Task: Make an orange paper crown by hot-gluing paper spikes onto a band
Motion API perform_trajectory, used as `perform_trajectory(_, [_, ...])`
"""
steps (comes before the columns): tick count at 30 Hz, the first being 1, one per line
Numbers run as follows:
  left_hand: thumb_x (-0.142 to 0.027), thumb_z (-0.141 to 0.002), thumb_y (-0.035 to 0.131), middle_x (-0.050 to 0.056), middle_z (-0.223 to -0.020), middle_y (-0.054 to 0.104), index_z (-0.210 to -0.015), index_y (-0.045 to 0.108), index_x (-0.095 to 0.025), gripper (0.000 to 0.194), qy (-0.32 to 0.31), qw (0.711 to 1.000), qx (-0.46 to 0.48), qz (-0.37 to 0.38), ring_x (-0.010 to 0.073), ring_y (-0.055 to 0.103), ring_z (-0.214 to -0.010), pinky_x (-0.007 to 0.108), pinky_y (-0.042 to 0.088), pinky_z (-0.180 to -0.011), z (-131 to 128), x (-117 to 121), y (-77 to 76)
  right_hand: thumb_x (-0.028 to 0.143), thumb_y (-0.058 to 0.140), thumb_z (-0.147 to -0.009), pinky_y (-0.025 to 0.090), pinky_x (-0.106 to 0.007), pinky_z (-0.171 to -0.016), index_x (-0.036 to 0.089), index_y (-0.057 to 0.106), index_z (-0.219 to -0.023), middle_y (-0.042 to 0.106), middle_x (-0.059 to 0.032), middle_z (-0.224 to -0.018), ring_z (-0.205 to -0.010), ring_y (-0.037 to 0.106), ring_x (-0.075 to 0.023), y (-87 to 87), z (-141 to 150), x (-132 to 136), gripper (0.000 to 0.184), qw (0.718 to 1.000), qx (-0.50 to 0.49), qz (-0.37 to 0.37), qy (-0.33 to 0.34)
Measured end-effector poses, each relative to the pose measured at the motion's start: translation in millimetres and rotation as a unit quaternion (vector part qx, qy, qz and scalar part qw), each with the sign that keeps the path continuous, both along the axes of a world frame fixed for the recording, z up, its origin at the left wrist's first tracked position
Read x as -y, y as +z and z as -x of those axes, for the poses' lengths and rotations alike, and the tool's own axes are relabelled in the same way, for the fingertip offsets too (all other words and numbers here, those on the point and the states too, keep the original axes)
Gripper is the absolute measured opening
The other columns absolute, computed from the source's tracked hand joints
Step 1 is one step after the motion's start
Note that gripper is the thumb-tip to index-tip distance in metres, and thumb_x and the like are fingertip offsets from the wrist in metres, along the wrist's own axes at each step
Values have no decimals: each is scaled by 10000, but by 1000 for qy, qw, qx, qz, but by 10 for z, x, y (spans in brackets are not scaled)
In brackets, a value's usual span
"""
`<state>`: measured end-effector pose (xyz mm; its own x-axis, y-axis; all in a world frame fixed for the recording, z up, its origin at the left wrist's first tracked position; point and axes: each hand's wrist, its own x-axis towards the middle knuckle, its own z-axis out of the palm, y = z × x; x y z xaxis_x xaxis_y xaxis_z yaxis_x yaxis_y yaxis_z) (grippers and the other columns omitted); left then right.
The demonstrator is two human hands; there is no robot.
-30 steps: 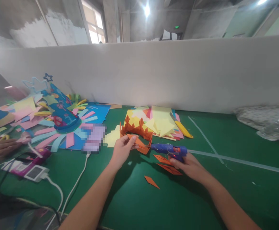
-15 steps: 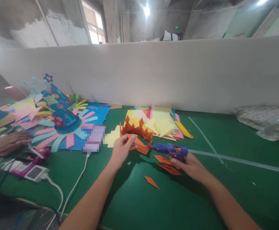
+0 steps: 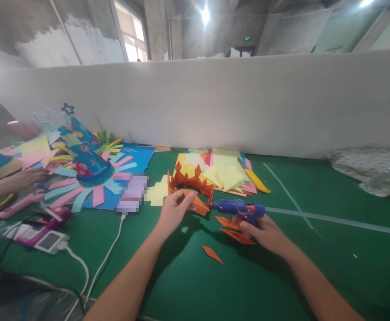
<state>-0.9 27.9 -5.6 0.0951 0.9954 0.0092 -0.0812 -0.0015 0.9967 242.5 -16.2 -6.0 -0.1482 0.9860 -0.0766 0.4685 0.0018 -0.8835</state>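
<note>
One orange paper piece (image 3: 200, 206), pinched in left hand (image 3: 175, 210), beside glue gun (image 3: 230, 207) gripped in right hand (image 3: 263, 232)

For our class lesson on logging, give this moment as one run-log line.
Left hand: holds orange paper piece | Right hand: holds blue glue gun, aimed toward paper | Green table: loose orange pieces

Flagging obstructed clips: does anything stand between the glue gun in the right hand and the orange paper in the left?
Nothing visible does. The glue gun in the right hand has its nozzle at the orange paper pinched by the left hand; contact is unclear. Loose orange pieces lie nearer the wearer, outside that line.
</note>
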Motion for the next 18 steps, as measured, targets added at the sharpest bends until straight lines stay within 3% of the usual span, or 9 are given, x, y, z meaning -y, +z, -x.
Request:
perform_trajectory(5, [-471, -738, 609, 48, -792, 678, -851, 650, -120, 371, -13, 1000, -22, -7, 112, 632, -576, 235, 537, -615, 3, 5, -23, 550, 549, -699, 444, -279, -519, 180, 624, -808, 555, 6, -562, -530, 520, -158, 27, 11, -4, 393, 1000, 26, 4, 1])
perform_trajectory(10, [-479, -720, 624, 37, -753, 671, -843, 651, -124, 377, -3, 1000, -4, -14, 115, 626, -576, 240, 539, -610, 14, -2, 2, 614, 517, -709, 409, -270, -496, 168, 600, -818, 483, 28, -488, -472, 463, -135, -6, -37, -31, 467, 1000, -11, 6, 15])
perform_trajectory(14, [-480, -704, 639, 32, -763, 671, -861, 654, -127, 387, 19, 1000, 22, -10, 113, 620, -595, 249, 546, -635, 21, -10, 23, 685, 461, -714, 371, -257, -468, 170, 520, -646, 436, 30, -426, -419, 407, -109, -63, -78, -65, 522, 998, -53, -1, 38])
perform_trajectory(18, [-482, -717, 628, 32, -756, 663, -851, 653, -123, 383, -6, 1000, 0, -4, 115, 624, -580, 247, 541, -621, 11, 4, 12, 701, 450, -708, 362, -247, -447, 185, 473, -569, 449, 17, -427, -422, 411, -108, -62, -50, -72, 535, 999, -37, -7, 36])
